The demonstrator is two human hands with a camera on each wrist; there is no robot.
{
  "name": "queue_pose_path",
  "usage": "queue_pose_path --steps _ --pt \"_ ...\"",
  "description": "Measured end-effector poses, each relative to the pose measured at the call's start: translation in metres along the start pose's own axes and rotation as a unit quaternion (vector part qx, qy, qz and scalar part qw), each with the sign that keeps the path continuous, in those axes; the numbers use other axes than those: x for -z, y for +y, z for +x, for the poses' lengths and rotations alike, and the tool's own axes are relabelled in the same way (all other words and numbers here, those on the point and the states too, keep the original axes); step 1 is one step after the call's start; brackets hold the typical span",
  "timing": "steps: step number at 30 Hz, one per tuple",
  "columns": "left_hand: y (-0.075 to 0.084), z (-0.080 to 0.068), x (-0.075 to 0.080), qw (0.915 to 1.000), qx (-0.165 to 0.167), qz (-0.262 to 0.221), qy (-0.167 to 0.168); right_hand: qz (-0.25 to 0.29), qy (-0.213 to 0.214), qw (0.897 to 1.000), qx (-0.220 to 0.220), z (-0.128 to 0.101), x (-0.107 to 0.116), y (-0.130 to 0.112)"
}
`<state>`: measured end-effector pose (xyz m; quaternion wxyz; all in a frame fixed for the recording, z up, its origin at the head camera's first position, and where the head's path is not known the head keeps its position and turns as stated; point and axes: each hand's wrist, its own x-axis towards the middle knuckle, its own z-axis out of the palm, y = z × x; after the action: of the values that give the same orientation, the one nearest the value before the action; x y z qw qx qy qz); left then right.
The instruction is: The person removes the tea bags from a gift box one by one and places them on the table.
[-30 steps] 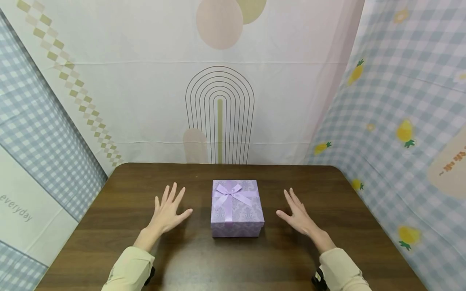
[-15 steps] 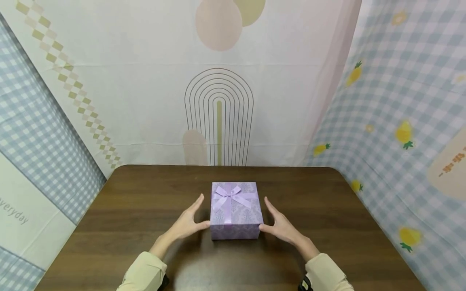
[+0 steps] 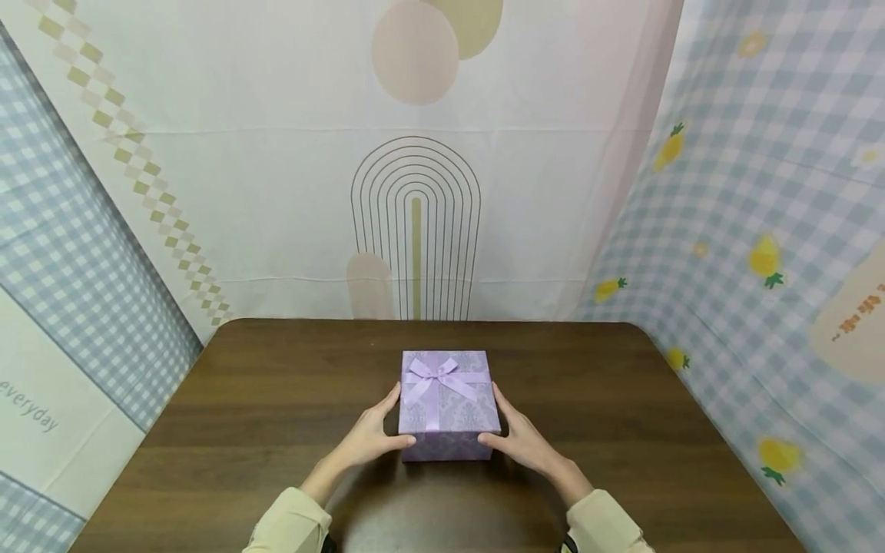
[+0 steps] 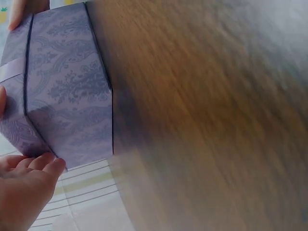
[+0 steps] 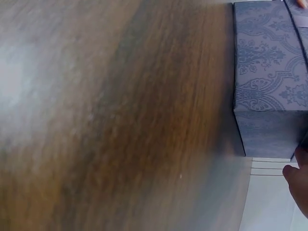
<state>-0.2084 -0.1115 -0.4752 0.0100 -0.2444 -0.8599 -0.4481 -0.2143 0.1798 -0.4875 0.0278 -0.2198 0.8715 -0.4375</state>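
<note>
A square lilac gift box (image 3: 448, 444) with a damask pattern sits on the table, its lid tied with a pale purple ribbon bow (image 3: 434, 374). My left hand (image 3: 366, 439) holds its left side, thumb on the front face and fingers along the lid's side. On the opposite side my right hand (image 3: 528, 445) holds it the same way. In the left wrist view the left fingers (image 4: 41, 166) touch the lower edge of the lid on the box (image 4: 70, 86). The right wrist view catches only part of the right hand (image 5: 299, 180) at the box's side.
The box rests on a dark brown wooden table (image 3: 276, 369) with rounded far corners. Behind it hangs a white printed cloth (image 3: 276, 192). Blue-and-white checked cloth (image 3: 719, 192) lines the right side, with similar cloth (image 3: 90, 192) on the left.
Both hands have moved inward from either side, fingers spread at first, and now hold the box's sides. The box stays in its place on the table.
</note>
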Motion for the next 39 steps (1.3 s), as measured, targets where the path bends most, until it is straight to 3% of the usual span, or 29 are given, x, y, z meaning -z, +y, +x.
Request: queue_pose_path --steps 20,31,39 --pt "0.006 0.002 -0.004 0.9995 0.017 -0.026 -0.003 0.014 0.023 1.000 0.003 -0.002 0.001 -0.002" --pt "0.016 0.007 0.001 0.9994 0.021 -0.026 -0.003 0.024 0.028 0.999 0.019 0.000 0.009 -0.007" --pt "0.027 0.012 0.013 0.9999 0.006 -0.010 0.000 0.007 0.043 0.998 0.041 0.004 0.016 -0.017"
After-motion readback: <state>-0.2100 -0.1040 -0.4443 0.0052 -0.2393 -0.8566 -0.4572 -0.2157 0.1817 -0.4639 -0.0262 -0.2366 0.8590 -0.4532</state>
